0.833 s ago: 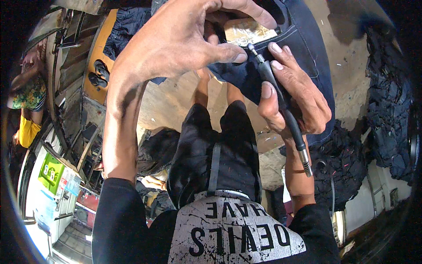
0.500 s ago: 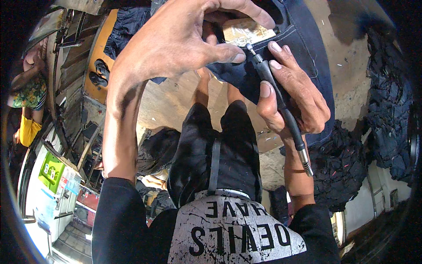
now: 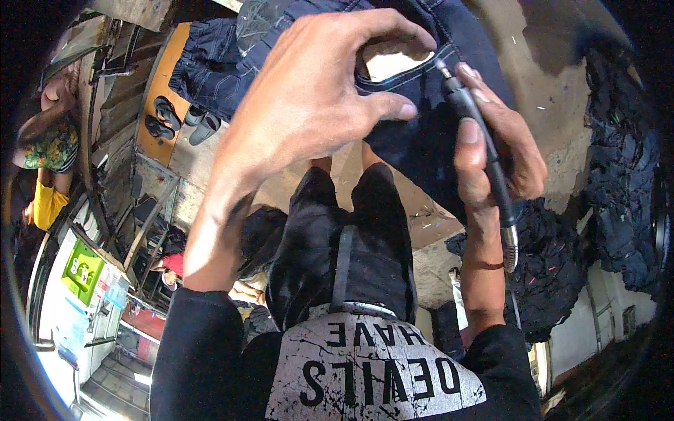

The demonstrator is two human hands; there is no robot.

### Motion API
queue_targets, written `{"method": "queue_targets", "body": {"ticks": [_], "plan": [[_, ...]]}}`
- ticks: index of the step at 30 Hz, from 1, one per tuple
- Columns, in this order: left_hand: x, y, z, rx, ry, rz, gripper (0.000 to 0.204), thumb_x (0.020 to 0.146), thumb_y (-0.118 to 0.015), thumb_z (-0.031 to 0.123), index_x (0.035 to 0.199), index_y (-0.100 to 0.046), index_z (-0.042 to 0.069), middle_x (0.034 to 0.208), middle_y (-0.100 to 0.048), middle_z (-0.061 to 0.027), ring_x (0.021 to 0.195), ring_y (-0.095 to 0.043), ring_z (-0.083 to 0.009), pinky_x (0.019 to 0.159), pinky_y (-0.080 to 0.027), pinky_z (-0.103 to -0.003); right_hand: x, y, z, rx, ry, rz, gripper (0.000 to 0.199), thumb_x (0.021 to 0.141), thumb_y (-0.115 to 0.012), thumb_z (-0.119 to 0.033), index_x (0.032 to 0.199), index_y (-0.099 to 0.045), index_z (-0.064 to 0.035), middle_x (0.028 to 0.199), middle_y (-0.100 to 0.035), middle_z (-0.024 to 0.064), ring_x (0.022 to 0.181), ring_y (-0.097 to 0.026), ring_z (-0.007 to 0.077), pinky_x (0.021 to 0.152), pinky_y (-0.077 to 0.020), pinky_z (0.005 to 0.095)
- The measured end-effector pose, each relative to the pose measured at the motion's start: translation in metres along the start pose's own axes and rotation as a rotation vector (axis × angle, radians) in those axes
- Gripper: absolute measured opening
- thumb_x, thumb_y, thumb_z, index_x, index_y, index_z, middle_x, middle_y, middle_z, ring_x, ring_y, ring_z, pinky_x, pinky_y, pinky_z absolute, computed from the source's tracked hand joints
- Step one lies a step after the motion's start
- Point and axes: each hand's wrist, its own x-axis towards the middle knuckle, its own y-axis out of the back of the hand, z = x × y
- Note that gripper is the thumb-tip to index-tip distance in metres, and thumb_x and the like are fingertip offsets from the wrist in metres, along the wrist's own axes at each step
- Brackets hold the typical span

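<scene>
In my right hand (image 3: 502, 144) is a slim black rotary handpiece (image 3: 491, 151), with a small metal tip and a coiled spring at its lower end. Fingers and thumb wrap round its body, tip pointing up and left. My left hand (image 3: 309, 91) is over the dark blue denim garment (image 3: 414, 147), thumb and forefinger apart in a C shape. Between them shows a pale patch (image 3: 393, 62) framed by a stitched, curved edge. The handpiece tip is close to that edge; whether it touches cannot be told. The left hand's other fingers are hidden.
More dark denim (image 3: 207, 67) lies at the upper left, near black sandals (image 3: 161, 116) and grey shoes (image 3: 203, 128). Piles of dark cloth (image 3: 544, 259) stand at the right. Another person (image 3: 49, 144) is at the far left, above a green tray (image 3: 81, 270).
My right hand has moved to the right with the handpiece. The left hand has shifted right and slightly down, and the garment's stitched edge shows in a changed position.
</scene>
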Motion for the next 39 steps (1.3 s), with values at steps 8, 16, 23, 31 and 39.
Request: {"method": "queue_targets", "body": {"ticks": [8,16,23,31,39], "plan": [[-0.011,-0.008,-0.018,-0.326,0.031,0.005,0.057,0.079,-0.084,-0.007,0.134,-0.069,0.001,0.130,-0.074,-0.0065,0.064,-0.048,0.0050,0.054,-0.037,-0.015,0.002,-0.004,0.002,-0.052,0.096,-0.082,0.023,0.078,-0.077,0.000,0.099,-0.076,0.0096,0.099,-0.079,0.0264,0.102,-0.079,0.0377,0.097,-0.0613,0.0497],[-0.013,-0.007,-0.016,-0.245,0.055,0.007,0.055,0.081,-0.084,-0.007,0.133,-0.070,0.001,0.126,-0.075,-0.0078,0.067,-0.055,0.0026,0.058,-0.044,-0.016,-0.001,-0.005,0.000,-0.061,0.089,-0.155,0.026,0.091,-0.071,-0.003,0.114,-0.072,0.0098,0.118,-0.074,0.0324,0.118,-0.072,0.0412,0.109,-0.0524,0.0544],[-0.013,-0.005,-0.003,-0.198,0.037,0.045,0.049,0.078,-0.080,-0.007,0.124,-0.075,0.006,0.111,-0.080,-0.0039,0.078,-0.068,-0.0046,0.065,-0.052,-0.021,0.000,-0.009,0.000,-0.084,0.103,-0.079,0.021,0.078,-0.076,0.001,0.097,-0.075,0.0099,0.094,-0.079,0.0228,0.104,-0.078,0.0397,0.099,-0.0610,0.0522],[-0.013,0.001,0.016,-0.206,0.168,-0.027,0.053,0.083,-0.082,0.000,0.134,-0.069,0.003,0.122,-0.075,-0.0035,0.086,-0.064,-0.0035,0.067,-0.048,-0.018,0.001,-0.010,-0.002,-0.074,0.087,-0.057,0.021,0.077,-0.074,0.002,0.097,-0.076,0.0101,0.095,-0.078,0.0246,0.103,-0.078,0.0397,0.098,-0.0610,0.0508],[-0.013,0.001,0.014,-0.214,0.167,-0.034,0.052,0.083,-0.082,0.000,0.134,-0.069,0.002,0.120,-0.075,-0.0021,0.081,-0.061,-0.0011,0.063,-0.046,-0.017,0.000,-0.011,0.002,-0.036,0.081,-0.027,0.022,0.078,-0.075,0.001,0.097,-0.076,0.0101,0.095,-0.079,0.0248,0.103,-0.078,0.0396,0.098,-0.0608,0.0504]]}}
